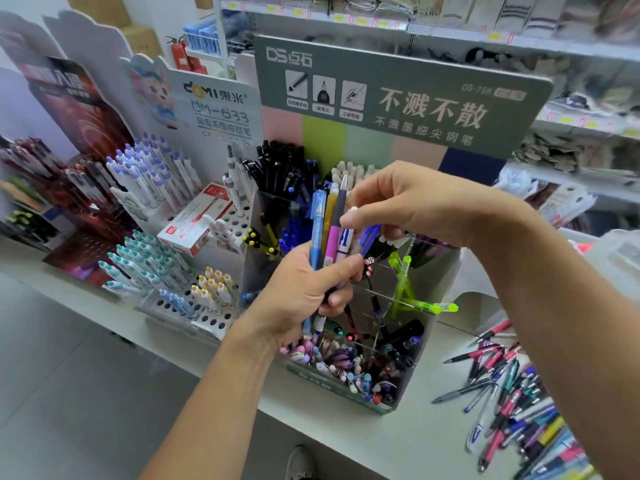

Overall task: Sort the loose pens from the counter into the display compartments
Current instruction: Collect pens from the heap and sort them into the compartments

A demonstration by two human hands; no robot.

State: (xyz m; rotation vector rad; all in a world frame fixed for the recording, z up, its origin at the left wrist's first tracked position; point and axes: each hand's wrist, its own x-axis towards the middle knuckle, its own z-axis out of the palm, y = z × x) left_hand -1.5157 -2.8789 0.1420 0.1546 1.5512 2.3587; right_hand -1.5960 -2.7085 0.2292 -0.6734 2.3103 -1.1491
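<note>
A long white shop counter (398,441) runs across the view, with grey floor below and blurred stocked shelves (450,32) behind. On the counter's right end lies a loose pile of mixed pens (512,403), red, blue, grey and yellow, scattered at all angles.

In the middle stands a clear acrylic display box with stepped compartments (408,386) under a grey-green sign with white Chinese lettering (398,98). Its front compartment is packed with pastel and dark pens; a middle one holds bright lime-green pens (405,282); rear ones hold blue and black pens. To the left, a white perforated rack (221,313) holds upright white pens with purple, teal and tan caps, and a red-and-white pen carton (195,223) lies on it.

The left hand (304,292) grips a bunch of upright pens (329,230), blue, yellow, pink and white, above the display box. The right hand (415,202) pinches the top of one pen in that bunch between thumb and forefinger.
</note>
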